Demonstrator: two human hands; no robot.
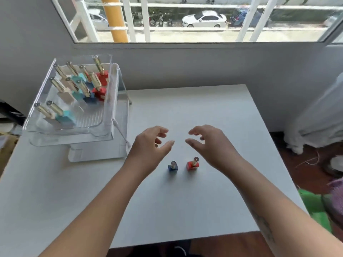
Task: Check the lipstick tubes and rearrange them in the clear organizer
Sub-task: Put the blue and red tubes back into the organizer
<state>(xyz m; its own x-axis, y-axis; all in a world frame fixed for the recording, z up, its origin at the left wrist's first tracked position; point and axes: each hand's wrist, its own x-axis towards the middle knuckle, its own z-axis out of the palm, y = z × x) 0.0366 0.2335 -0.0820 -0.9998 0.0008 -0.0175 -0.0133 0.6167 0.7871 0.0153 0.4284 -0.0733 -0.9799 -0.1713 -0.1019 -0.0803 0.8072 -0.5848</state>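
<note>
Two lipstick tubes stand upright on the white table (204, 201): a blue-based one (173, 166) and a red-based one (193, 164), each with a gold top. My left hand (150, 145) and my right hand (209, 143) hover just beyond them, fingers curled and apart, holding nothing. At the table's back left stands the clear organizer (109, 115), raised on a clear base. Inside it stand several gold-topped tubes with white, teal, blue and red bases (101, 89).
A grey wall and a barred window run behind the table. White fabric (319, 119) hangs at the right, with green and purple items (319, 203) on the floor below it. The table's near edge lies close to my body.
</note>
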